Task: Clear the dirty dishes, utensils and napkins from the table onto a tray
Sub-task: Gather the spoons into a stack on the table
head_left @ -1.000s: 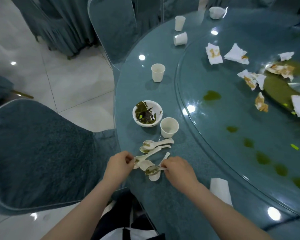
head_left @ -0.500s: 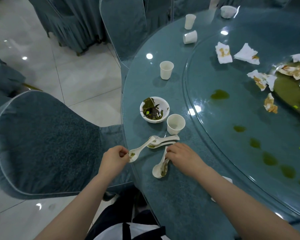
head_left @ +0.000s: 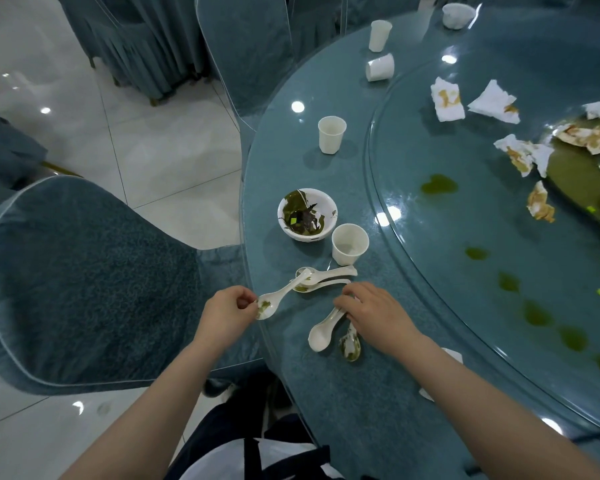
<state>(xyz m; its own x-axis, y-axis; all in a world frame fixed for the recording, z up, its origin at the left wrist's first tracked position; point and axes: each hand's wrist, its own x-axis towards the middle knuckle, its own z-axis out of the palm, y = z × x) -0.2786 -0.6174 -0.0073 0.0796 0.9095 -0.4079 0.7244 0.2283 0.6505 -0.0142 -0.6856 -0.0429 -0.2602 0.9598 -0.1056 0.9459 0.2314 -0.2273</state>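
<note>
Early days here: left hand (head_left: 227, 311) pinching a soiled spoon (head_left: 274, 301) by its bowl at the table's (head_left: 326, 393) edge, right hand (head_left: 374, 313) curled over two more spoon handles (head_left: 336, 315), no tray in view, while bowl (head_left: 307, 213), cups (head_left: 350, 243) and stained napkins (head_left: 447, 98) all wait

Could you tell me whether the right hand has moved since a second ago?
Yes. The right hand moved toward the paper cup, dragging two spoons along.
</note>
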